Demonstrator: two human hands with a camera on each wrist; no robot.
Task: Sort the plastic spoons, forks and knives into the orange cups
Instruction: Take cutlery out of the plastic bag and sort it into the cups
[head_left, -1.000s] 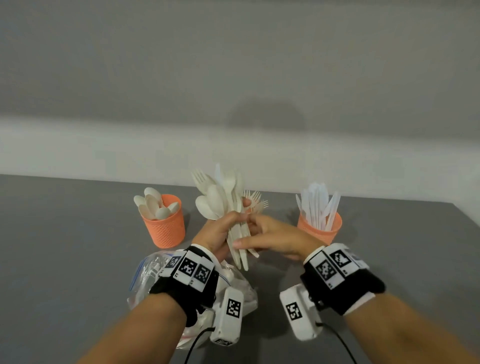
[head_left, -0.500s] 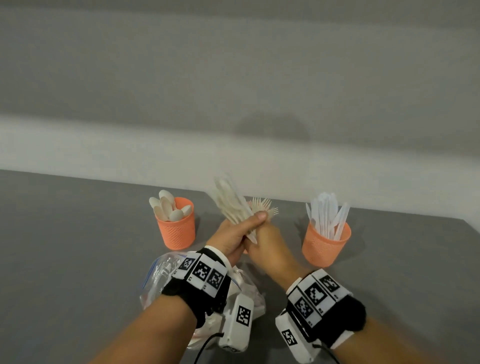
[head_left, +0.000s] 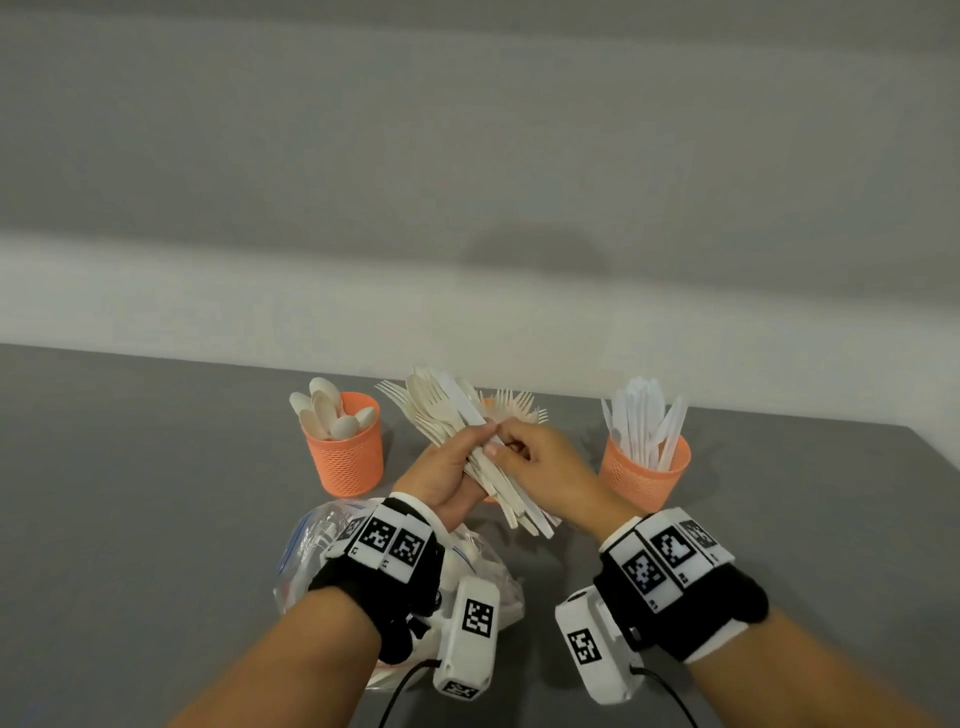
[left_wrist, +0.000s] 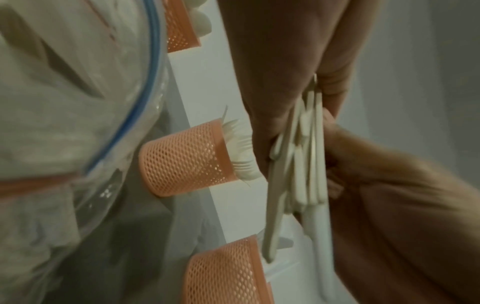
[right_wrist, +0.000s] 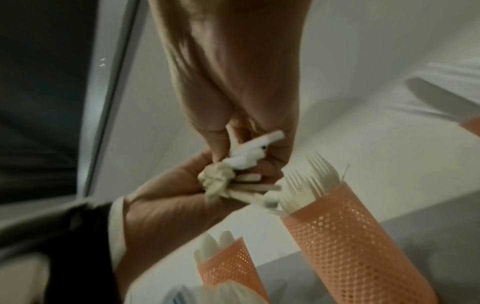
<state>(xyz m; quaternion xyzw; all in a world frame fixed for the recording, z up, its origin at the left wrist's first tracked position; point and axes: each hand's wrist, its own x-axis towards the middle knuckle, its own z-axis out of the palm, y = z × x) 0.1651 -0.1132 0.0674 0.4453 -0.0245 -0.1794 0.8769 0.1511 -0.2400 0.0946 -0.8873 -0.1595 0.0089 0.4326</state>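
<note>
My left hand (head_left: 457, 462) grips a mixed bundle of plastic cutlery (head_left: 447, 415) above the table, heads pointing up and left, handles (left_wrist: 306, 164) sticking out below the palm. My right hand (head_left: 524, 457) meets it from the right, fingers curled and pinching a white knife (head_left: 467, 408) in the bundle. Three orange mesh cups stand behind: the left cup (head_left: 345, 447) holds spoons, the middle cup (left_wrist: 187, 162) holds forks (head_left: 517, 405) and is mostly hidden behind my hands, the right cup (head_left: 644, 467) holds knives.
A clear zip bag (head_left: 322, 540) with more cutlery lies on the grey table (head_left: 130, 493) under my left wrist. A pale wall (head_left: 467, 208) runs along the table's far edge.
The bundle has tilted over to the left and my right hand has come back onto it, its fingers now pinching at the white knife. The camera view has shifted slightly.
</note>
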